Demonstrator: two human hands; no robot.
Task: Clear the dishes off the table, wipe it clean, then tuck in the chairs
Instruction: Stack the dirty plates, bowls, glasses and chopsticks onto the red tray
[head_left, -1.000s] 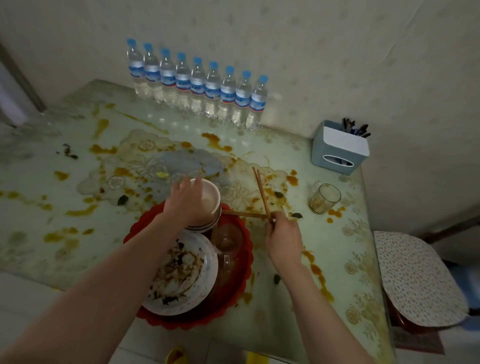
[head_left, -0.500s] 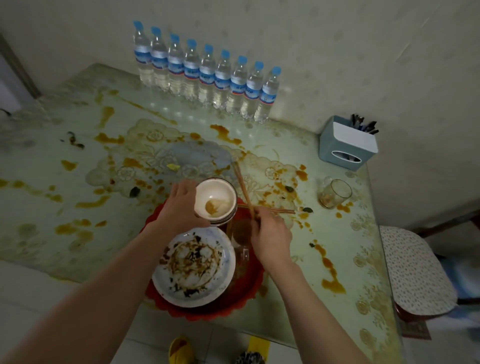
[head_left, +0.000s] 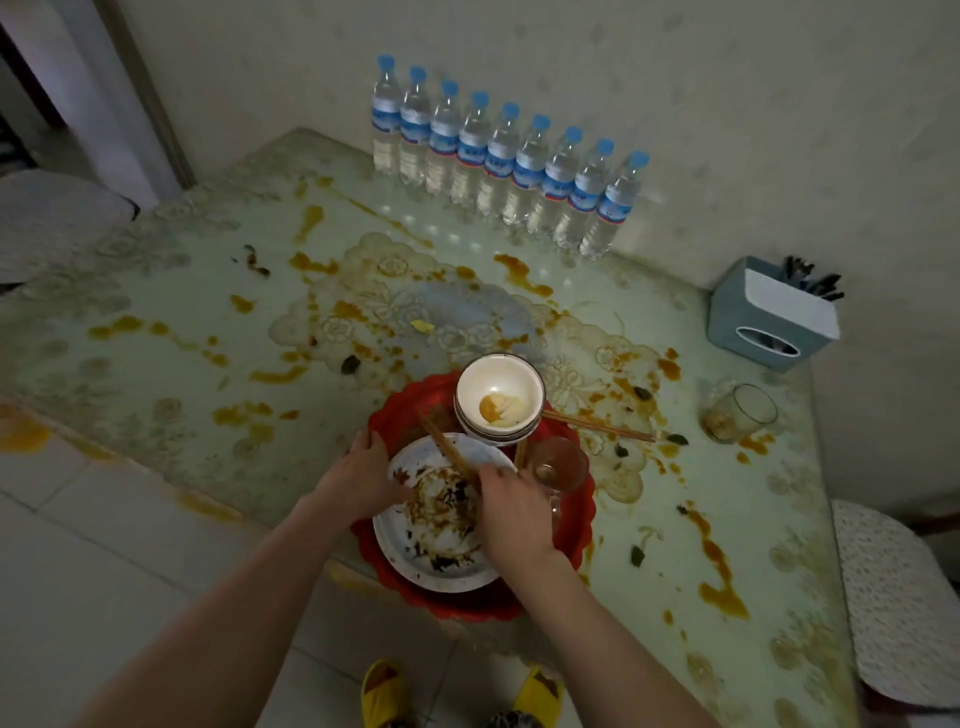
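I have stacked the dirty things in the round red plastic basin (head_left: 574, 525) at the near edge of the glass-topped surface (head_left: 156, 332), so one carry clears most of them. The white plate smeared with dark sauce (head_left: 441, 540) lies toward me, the stacked white bowls (head_left: 500, 402) sit behind it, and a small clear glass (head_left: 557, 464) stands to their right. My right hand (head_left: 514, 512) is closed over the near end of a pair of wooden chopsticks (head_left: 447, 449), laying them across the plate so they won't roll off. My left hand (head_left: 361, 475) rests loosely open against the basin's left rim and the plate's edge, steadying them; it grips nothing that I can see.

Half a second ago that left hand was cupping the bowls, and the right held the chopsticks upright beside them. Another wooden pair (head_left: 597, 423) pokes over the basin's right rim, and a tipped drinking glass (head_left: 740, 413) waits near the right edge. Orange spills everywhere await wiping.
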